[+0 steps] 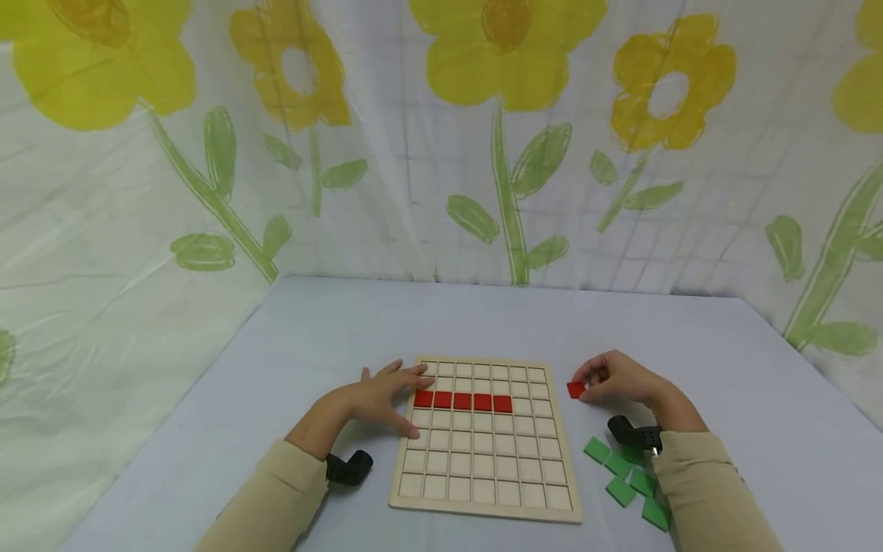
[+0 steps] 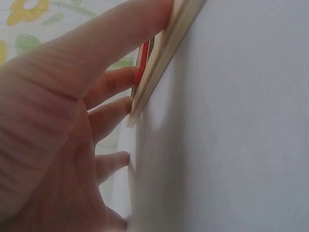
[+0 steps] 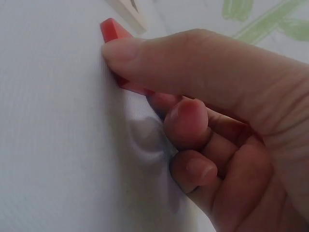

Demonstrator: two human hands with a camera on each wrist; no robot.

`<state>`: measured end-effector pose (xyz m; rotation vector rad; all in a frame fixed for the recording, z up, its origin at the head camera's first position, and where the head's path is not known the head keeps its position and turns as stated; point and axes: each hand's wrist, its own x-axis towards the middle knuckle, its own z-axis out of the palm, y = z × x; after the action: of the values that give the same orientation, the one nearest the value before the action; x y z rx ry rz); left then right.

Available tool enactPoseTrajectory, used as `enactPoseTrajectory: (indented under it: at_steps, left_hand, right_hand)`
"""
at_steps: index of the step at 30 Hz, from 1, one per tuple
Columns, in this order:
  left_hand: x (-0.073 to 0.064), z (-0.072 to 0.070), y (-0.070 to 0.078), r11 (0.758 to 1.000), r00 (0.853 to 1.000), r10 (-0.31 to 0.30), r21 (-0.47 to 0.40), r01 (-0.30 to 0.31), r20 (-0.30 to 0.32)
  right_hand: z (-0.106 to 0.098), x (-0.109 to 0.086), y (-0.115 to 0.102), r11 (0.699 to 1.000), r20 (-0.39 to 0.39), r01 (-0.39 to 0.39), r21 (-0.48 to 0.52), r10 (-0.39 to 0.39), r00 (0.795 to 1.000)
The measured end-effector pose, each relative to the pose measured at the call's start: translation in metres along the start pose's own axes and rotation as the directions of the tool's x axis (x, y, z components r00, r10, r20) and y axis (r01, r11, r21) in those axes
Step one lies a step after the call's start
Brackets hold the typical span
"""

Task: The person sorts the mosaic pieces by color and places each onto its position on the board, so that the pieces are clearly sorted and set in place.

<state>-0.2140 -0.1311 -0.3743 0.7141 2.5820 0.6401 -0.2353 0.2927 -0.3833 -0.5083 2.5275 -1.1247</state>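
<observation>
Matt wooden board [image 1: 485,442], smooth red tiles [image 1: 463,401], cloth sleeves [image 1: 710,491], shiny curtain [image 1: 386,245]

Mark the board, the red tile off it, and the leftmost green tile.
Board [image 1: 484,509], head view: near rim.
Red tile [image 1: 575,391], head view: uncovered part of its face.
Green tile [image 1: 596,450], head view: middle of top face.

Bench [image 1: 345,322]: plain, pale top with a near-straight far edge. Directly on it, around the middle, one light wooden grid board [image 1: 483,443], lying flat. Beside the board's near right portion, apart from it, a loose cluster of green tiles [image 1: 621,491], at least six, set at varied angles; cluster partly obscured.
</observation>
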Motion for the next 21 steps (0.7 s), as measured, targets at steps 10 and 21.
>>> enactPoseTrajectory:
  at_steps: [10, 21]
  left_hand:
    - [-0.001, -0.0004, 0.0011, 1.0, 1.0, -0.002, -0.002, 0.002, 0.004]
    - [-0.0017, -0.0007, 0.0012, 1.0, 1.0, 0.003, -0.009, -0.003, 0.0]
  right_hand:
    - [0.0013, -0.0003, 0.0036, 0.999, 0.022, 0.035, 0.012, -0.036, 0.999]
    - [0.0005, -0.0023, 0.0039, 0.999, 0.009, 0.046, 0.012, -0.046, 0.999]
